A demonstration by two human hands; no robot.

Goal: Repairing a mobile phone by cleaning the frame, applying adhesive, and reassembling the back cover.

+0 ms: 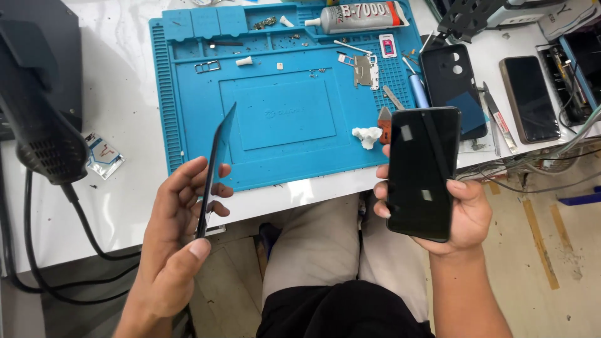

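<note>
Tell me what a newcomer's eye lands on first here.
The bright blue repair mat on the white table, strewn with small parts. Below it, the right hand grips a black phone, glossy face up, while the left hand holds a thin dark panel edge-on.

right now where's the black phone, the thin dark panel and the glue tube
black phone (419, 172), head view, middle of its screen
thin dark panel (213, 169), head view, mid edge
glue tube (360, 17), head view, its body
</note>
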